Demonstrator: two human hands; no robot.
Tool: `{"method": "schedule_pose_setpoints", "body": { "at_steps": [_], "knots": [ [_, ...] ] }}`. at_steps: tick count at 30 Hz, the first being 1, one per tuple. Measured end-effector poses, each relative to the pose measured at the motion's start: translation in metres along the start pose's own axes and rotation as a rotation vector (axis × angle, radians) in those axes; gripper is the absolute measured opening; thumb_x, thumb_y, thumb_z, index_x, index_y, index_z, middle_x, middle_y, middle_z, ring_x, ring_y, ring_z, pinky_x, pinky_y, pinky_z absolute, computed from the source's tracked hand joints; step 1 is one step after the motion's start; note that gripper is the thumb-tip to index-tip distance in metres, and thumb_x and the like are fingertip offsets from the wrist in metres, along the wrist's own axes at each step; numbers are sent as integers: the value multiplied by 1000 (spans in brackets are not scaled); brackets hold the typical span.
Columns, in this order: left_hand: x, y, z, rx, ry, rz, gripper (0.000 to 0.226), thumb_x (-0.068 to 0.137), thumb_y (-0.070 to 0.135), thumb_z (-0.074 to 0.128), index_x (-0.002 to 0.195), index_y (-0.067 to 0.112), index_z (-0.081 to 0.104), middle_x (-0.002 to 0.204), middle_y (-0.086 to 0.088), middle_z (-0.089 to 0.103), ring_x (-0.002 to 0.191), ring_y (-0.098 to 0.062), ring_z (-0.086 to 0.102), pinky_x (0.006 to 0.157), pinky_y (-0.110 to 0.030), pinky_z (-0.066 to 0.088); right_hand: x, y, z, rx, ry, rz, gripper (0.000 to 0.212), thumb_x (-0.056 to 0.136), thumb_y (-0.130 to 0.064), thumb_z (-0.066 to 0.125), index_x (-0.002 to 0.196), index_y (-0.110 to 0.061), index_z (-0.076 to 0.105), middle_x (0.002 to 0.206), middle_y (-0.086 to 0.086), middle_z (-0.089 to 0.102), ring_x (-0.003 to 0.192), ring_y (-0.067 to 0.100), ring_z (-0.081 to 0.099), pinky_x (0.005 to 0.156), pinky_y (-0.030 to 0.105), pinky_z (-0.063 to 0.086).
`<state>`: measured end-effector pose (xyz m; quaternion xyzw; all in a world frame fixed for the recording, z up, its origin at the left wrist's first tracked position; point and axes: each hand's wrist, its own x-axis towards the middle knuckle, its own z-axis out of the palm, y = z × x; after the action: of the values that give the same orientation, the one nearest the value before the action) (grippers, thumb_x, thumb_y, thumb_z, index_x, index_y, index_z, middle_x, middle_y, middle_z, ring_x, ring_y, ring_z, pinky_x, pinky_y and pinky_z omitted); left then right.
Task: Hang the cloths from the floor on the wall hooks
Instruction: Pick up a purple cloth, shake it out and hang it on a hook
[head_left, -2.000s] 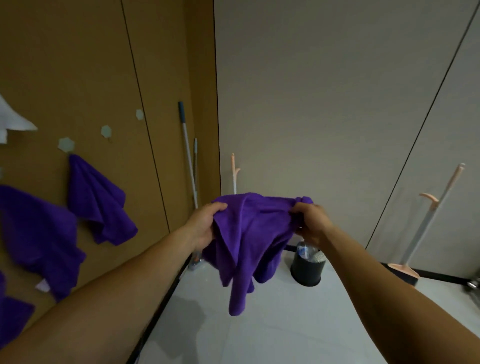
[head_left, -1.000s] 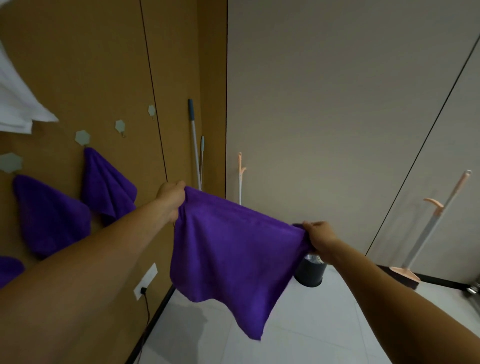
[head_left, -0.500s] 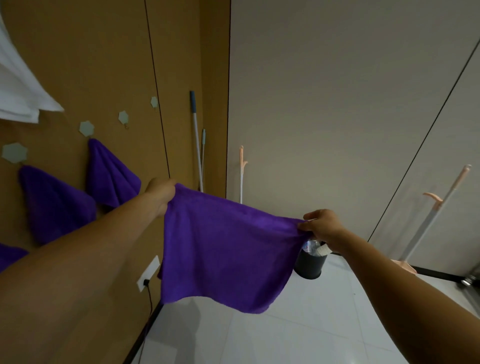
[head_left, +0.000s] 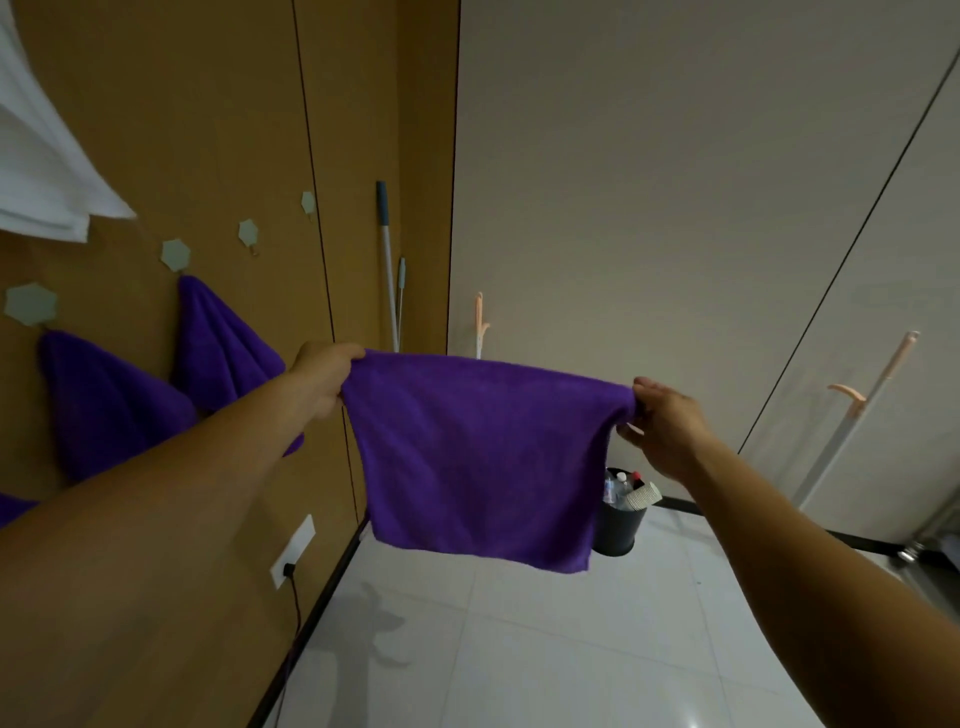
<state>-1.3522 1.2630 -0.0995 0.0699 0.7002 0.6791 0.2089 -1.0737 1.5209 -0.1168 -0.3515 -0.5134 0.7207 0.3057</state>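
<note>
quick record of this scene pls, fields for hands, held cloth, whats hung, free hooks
left hand: grips one top corner of the held cloth
right hand: pinches the other top corner
held cloth: purple, spread out between the hands, off the floor
hung cloths: two purple ones plainly seen, each under a hexagonal hook
free hooks: two, bare, further along the brown wall
nearby: black bin on the floor

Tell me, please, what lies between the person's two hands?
A purple cloth hangs spread between the left hand and right hand, each gripping a top corner, in the head view.
</note>
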Motion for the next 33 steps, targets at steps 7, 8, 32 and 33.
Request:
{"method": "schedule_pose_setpoints", "body": {
  "at_steps": [7,8,32,33],
  "knots": [
    [4,-13,-3,240,-31,56,17,89,5,49,78,16,55,75,-4,55,66,-16,51,59,-29,43,-5,7,-13,-385,150,-89,30,93,-7,59,122,-7,55,95,12,63,79,22,60,73,36,48],
    [4,-13,-3,232,-35,65,15,91,8,49,83,18,58,80,-3,57,70,-15,52,61,-29,44,-5,7,-13,-350,186,-117,26,92,-7,59,118,-8,58,89,9,63,74,20,60,69,34,48],
    [48,10,68,920,250,488,21,77,22,63,60,12,53,88,-9,58,90,-26,53,73,-36,48,130,-32,24,-1022,83,-634,15,72,-12,72,84,-3,70,96,15,67,97,30,61,84,33,47],
    [51,14,74,905,277,539,19,77,18,62,62,9,55,89,-8,56,89,-25,53,73,-36,47,136,-37,30,-978,54,-633,10,74,-11,70,83,-8,68,96,12,69,94,29,63,84,34,48]
  ]
}}
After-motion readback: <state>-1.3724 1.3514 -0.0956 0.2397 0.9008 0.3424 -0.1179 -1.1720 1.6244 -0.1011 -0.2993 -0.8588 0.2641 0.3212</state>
